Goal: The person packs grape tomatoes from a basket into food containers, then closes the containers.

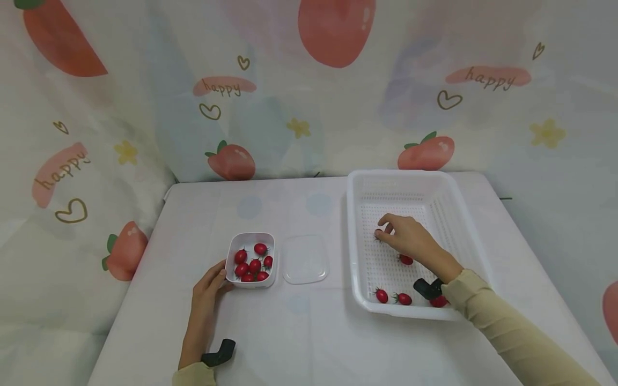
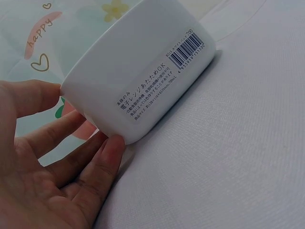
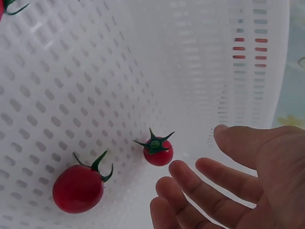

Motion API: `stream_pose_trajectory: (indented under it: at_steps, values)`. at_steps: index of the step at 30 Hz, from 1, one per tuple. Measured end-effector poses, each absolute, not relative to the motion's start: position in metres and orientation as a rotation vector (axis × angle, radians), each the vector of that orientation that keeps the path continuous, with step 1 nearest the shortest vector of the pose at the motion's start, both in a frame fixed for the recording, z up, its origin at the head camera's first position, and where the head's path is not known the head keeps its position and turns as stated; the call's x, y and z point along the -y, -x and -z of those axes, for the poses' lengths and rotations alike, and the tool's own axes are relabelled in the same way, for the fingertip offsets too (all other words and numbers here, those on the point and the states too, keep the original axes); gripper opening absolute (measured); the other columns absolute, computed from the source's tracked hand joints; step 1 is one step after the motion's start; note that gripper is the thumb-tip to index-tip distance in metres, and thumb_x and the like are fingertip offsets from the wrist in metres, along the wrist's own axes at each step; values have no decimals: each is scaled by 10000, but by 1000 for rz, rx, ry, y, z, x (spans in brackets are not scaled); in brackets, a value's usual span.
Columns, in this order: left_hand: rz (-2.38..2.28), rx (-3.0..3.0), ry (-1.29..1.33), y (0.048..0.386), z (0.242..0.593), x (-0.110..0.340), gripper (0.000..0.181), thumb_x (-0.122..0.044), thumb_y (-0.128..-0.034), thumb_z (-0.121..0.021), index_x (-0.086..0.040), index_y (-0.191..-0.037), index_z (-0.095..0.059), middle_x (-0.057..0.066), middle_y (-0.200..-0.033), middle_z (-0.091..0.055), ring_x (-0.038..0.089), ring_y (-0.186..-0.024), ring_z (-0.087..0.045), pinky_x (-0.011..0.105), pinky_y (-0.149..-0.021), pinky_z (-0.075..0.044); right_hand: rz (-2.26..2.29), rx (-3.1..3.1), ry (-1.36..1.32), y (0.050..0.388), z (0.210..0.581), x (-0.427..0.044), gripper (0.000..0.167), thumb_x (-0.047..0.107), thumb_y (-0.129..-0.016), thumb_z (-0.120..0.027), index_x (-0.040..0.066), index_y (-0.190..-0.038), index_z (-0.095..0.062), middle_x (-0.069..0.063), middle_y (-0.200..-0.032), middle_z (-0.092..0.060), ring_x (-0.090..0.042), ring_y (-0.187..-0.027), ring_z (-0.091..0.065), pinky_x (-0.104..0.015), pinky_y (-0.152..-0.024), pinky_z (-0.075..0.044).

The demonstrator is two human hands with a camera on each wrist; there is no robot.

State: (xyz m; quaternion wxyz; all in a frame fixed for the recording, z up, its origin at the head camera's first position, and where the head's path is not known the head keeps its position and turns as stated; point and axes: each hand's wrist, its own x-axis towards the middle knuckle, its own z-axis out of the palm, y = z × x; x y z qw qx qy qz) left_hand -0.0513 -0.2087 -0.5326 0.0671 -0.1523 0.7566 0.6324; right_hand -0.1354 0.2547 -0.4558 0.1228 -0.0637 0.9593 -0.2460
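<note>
In the head view, my left hand (image 1: 207,292) rests its fingertips against the left side of a white square box (image 1: 275,271) holding several red cherry tomatoes (image 1: 254,265). The left wrist view shows the thumb near the rim and the other fingertips low on the box's wall (image 2: 138,67). Over a white perforated basket (image 1: 354,246), my right hand (image 1: 415,238) reaches down around a tomato (image 1: 378,234). Seen from the right wrist, the fingers of that hand (image 3: 228,176) are spread beside a tomato (image 3: 159,155) with a green calyx, a gap between them and it.
A clear lid (image 1: 305,259) lies flat between box and basket. More tomatoes (image 1: 381,295) sit in the basket, several along its near side and one (image 1: 405,260) under my right hand. A printed cloth (image 1: 338,107) hangs behind the white table (image 1: 309,343).
</note>
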Motion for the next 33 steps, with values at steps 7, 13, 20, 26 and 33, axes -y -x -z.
stream_pose_trajectory:
  at_steps: [7, 13, 20, 26, 33]
  values:
    - [-1903, -2285, 462, 51, 533, 208, 471, -439, -1086, -522, -234, -1509, -545, -22, -1562, -529, 97, -1271, -562, 127, -967, -550, 614, -2729, 91, 142, 463, -257, 437, 296, -991, -691, -7, -1297, -617, -207, -1028, -728, -242, -743, -659, -316, -572, -554]
    - [-1906, -2283, 461, 51, 532, 208, 471, -438, -1087, -521, -231, -1510, -543, -19, -1564, -527, 101, -1273, -561, 131, -974, -550, 573, -2731, 103, 146, 470, -258, 406, 291, -991, -689, -4, -1265, -637, -166, -980, -711, -221, -727, -631, -292, -555, -515]
    - [-1903, -2290, 461, 51, 532, 208, 466, -437, -1088, -518, -235, -1507, -544, -18, -1564, -528, 113, -1285, -552, 126, -970, -549, 574, -2744, 143, 151, 479, -260, 376, 260, -986, -686, -8, -1248, -649, -165, -974, -712, -217, -734, -632, -291, -569, -516]
    - [-1906, -2288, 458, 51, 533, 208, 472, -448, -1084, -521, -244, -1509, -542, -20, -1565, -526, 115, -1290, -550, 125, -966, -549, 614, -2732, 166, 153, 482, -262, 350, 229, -982, -676, -13, -1233, -651, -170, -978, -718, -209, -722, -637, -291, -568, -532]
    - [-1898, -2296, 454, 51, 532, 208, 471, -437, -1086, -521, -238, -1513, -539, -14, -1566, -525, 100, -1277, -553, 127, -965, -551, 665, -2707, 148, 153, 483, -264, 321, 227, -980, -673, 0, -1207, -655, -179, -1000, -722, -205, -717, -643, -284, -560, -543]
